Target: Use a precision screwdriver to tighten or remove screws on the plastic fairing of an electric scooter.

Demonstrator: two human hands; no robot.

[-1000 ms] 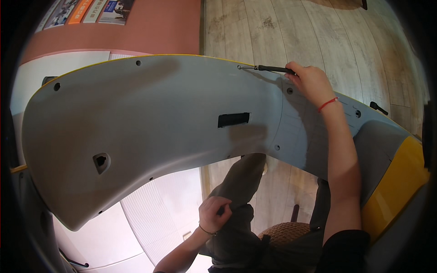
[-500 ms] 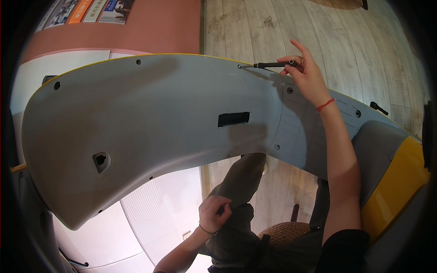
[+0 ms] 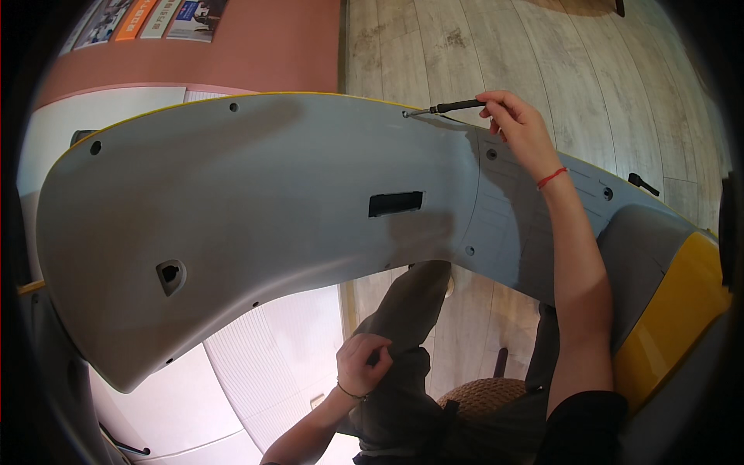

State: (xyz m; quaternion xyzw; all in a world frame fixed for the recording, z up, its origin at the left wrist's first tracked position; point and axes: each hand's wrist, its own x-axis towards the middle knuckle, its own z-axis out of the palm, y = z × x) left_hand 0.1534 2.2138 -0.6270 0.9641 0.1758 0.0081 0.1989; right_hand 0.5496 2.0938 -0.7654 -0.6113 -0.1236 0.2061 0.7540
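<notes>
A long, curved grey panel (image 3: 294, 163) with a yellow edge stretches across the view. My right hand (image 3: 521, 128) closes its fingers on the handle end of a black-handled screwdriver (image 3: 457, 106). The screwdriver's metal shaft slants left, its tip in a screw hole (image 3: 404, 114) near the panel's far edge. Whether a screw sits in that hole cannot be made out. Low in the middle, my left hand (image 3: 363, 363) rests by my thigh with the fingers curled and the thumb close to them. What it holds, if anything, is hidden.
The panel has a rectangular slot (image 3: 396, 204), a recessed opening (image 3: 171, 275) and several screw holes. To the right are a yellow part (image 3: 670, 310) and a black lever (image 3: 643, 184). A woven seat (image 3: 484, 395) is below me, over wooden flooring (image 3: 465, 325).
My right hand's raised index finger has come down onto the handle end, and its grip has shifted. The screwdriver's handle end has tilted slightly farther away. My left hand stays in place.
</notes>
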